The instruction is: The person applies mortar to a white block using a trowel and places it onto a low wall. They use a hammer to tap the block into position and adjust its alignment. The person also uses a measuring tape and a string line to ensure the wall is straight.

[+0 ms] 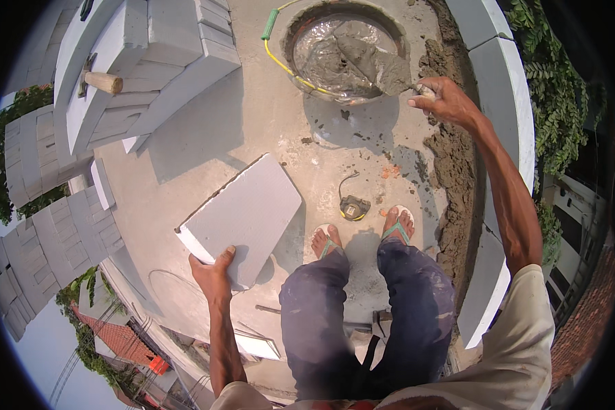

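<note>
My left hand (pixel 213 279) is closed on the near edge of a pale grey lightweight block (pixel 246 212), its thumb on the top face. The block is tilted, and I cannot tell whether its lower side touches the floor. My right hand (pixel 445 102) is wrapped round the handle of a trowel. Wet grey mortar coats the trowel blade (pixel 393 75), which reaches over the rim of a round bucket (pixel 288 33). Mortar (pixel 324 61) sits inside this bucket, heaped in the middle with a wetter surface around it. A yellow bucket handle (pixel 280 60) with a green grip hangs to the left.
A tape measure (pixel 354 207) lies before my sandalled feet. Along the right runs a low block wall (pixel 502 89) with a strip of rough mortar (pixel 451 171) beside it. Stacked blocks (pixel 174 41) stand at the upper left, a wooden-handled hammer (pixel 104 83) on them.
</note>
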`<state>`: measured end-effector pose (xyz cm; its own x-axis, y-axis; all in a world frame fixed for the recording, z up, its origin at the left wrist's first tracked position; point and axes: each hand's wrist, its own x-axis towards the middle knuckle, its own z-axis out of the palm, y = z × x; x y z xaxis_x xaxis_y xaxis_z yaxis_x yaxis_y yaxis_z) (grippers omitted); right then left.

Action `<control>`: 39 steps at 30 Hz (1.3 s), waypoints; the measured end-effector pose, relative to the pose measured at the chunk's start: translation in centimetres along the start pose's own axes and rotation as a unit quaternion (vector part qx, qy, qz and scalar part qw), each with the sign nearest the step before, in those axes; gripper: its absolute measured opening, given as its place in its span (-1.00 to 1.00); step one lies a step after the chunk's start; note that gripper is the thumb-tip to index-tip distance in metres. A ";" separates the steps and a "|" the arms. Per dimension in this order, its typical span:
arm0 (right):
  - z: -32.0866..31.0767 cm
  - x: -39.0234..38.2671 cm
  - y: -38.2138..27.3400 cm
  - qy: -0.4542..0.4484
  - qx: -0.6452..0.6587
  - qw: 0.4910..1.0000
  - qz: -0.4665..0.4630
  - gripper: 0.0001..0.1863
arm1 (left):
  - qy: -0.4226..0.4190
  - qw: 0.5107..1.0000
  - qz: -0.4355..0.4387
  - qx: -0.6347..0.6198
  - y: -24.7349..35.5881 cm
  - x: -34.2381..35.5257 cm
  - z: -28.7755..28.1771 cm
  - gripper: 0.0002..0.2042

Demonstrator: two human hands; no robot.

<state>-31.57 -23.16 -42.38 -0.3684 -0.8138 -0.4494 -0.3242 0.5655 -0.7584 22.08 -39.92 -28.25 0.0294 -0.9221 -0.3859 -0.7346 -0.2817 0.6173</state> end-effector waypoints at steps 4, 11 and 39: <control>2.3 -7.2 -2.0 -0.006 0.055 0.998 0.027 -0.50 | -0.081 0.982 -0.122 -0.121 -0.5 -3.4 -6.6 -0.32; 4.9 -18.9 -7.0 -0.077 0.169 0.977 0.105 -0.62 | -0.179 0.856 -0.345 -0.342 1.3 -16.1 -12.8 -0.29; -1.6 -24.4 -14.4 0.059 -0.060 0.989 -0.124 -0.60 | -0.177 0.856 -0.373 -0.313 6.4 -22.2 -12.7 -0.20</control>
<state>-19.29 -11.22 -19.77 -0.3616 -0.9122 -0.1926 -0.5163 0.3679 -0.7734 25.36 -24.62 -7.01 0.0430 -0.3174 -0.9473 -0.0917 -0.9455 0.3126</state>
